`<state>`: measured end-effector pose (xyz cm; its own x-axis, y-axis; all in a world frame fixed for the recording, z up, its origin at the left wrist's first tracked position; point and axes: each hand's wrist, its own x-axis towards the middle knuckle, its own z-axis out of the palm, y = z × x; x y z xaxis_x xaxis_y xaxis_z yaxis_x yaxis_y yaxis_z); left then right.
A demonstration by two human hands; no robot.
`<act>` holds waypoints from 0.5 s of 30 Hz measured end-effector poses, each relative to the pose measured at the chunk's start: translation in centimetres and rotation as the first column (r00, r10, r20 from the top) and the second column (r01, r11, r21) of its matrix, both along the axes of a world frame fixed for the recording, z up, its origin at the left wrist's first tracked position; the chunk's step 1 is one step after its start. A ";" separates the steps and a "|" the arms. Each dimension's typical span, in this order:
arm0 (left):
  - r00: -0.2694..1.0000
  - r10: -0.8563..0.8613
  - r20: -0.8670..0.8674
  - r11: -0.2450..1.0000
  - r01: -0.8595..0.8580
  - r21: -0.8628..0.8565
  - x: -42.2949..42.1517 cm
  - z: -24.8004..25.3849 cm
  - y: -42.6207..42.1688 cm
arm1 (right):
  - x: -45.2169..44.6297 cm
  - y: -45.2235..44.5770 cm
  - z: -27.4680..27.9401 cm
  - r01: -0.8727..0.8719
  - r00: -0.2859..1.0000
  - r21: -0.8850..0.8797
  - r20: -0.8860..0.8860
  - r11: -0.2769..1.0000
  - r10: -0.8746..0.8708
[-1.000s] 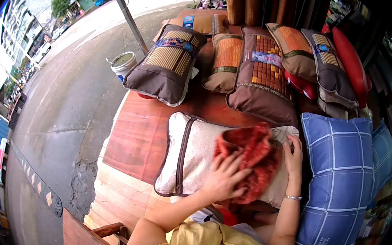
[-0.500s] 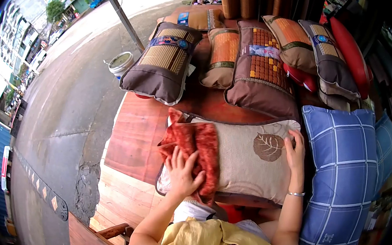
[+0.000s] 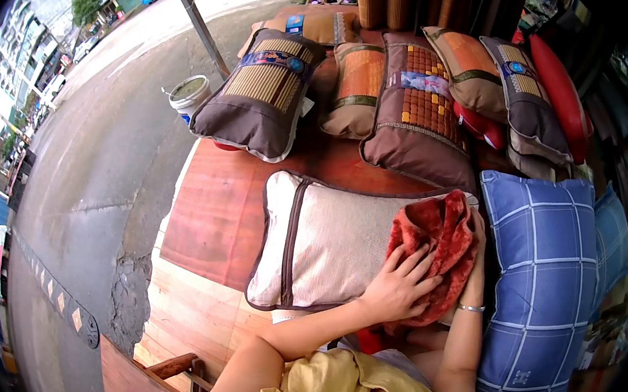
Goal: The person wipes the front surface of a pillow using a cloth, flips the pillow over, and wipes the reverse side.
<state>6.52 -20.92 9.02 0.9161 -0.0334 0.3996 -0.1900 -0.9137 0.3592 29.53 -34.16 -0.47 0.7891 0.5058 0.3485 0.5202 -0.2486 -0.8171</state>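
A beige pillow with dark piping and a dark band near its left end lies in front of me. My left hand reaches across it and grips a bunched red cloth, its fingers spread over the fabric at the pillow's right end. My right hand, above a silver bracelet, is at that same right edge of the pillow. The cloth covers most of its fingers, so their grip is hidden. The cloth also covers part of the pillow's right side.
A blue checked pillow lies close on the right. Behind are a brown pillow with a beaded panel, a striped grey-brown pillow and several others. The wooden surface extends left, with a white bucket beyond on the pavement.
My left hand has moved the red cloth from the pillow's left end to its right end. The dark band is uncovered and the brown leaf pattern is hidden. My right hand stays at the right edge.
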 end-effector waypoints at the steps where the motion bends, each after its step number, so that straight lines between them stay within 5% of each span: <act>1: 1.000 -0.009 0.015 1.000 0.009 -0.001 -0.8 -0.2 0.7 | -0.3 0.4 1.0 -0.004 1.000 -0.001 -0.001 1.000 0.004; 3: 0.999 0.043 -0.017 0.999 -0.042 0.032 -3.2 -0.4 2.5 | -1.0 0.9 3.3 0.024 0.998 -0.119 -0.053 0.993 -0.030; 9: 0.921 0.376 -0.100 0.919 -0.357 0.168 -14.0 -3.5 8.8 | -2.0 1.4 4.2 0.066 0.995 -0.106 -0.064 0.992 -0.073; 15: 0.908 0.410 -0.085 0.896 -0.384 0.223 -22.0 -8.2 13.1 | -1.9 1.3 4.2 0.055 0.997 -0.106 -0.053 0.993 -0.061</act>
